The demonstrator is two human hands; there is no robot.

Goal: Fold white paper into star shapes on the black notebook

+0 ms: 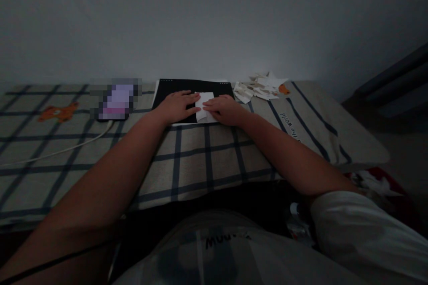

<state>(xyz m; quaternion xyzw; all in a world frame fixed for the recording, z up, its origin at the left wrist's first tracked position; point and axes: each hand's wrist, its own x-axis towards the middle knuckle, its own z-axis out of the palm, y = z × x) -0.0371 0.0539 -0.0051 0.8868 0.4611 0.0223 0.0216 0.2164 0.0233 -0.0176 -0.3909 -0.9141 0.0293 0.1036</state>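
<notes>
A small piece of white paper [205,97] lies on a black sheet [191,84], with a crease or fold near its lower edge. From the left, my left hand [177,106] rests palm down on the black sheet. Its fingers are stretched and apart, with the fingertips touching the paper's left edge. My right hand [226,109] covers the paper's right side, its bent fingers close together and pressing on it. What lies beneath the right fingers is hidden.
A checked cloth [192,160] covers the table, which stands against a wall. Torn paper scraps [259,87] are heaped at the back right. On the left lie a phone [117,100] with a white cable [80,144]. A bottle [296,216] stands below the table's front edge.
</notes>
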